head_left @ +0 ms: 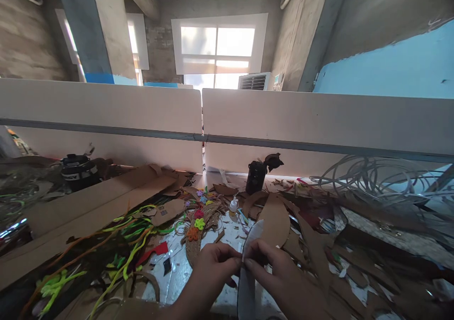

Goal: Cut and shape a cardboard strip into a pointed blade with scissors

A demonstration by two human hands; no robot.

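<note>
A long, pale grey curved piece [247,289] with a pointed upper end stands between my hands at the front of the table; its exact material I cannot make out. My left hand [216,268] pinches its left edge between thumb and fingers. On the other side, my right hand [271,270] grips the same piece, thumb and forefinger closed near the left fingertips. Just beyond is a tan leaf-shaped cardboard piece [275,220]. A small white-capped bottle [233,206] stands upright past my fingertips. Left of it lies a brown woven piece with an orange flower [192,234] and other coloured flowers.
Green and orange fuzzy stems [135,235] lie at left beside long cardboard sheets [106,192]. A black container [256,177] stands at the back, before a white partition [319,121]. Cardboard scraps [376,268] and coiled clear tubing [369,173] crowd the right.
</note>
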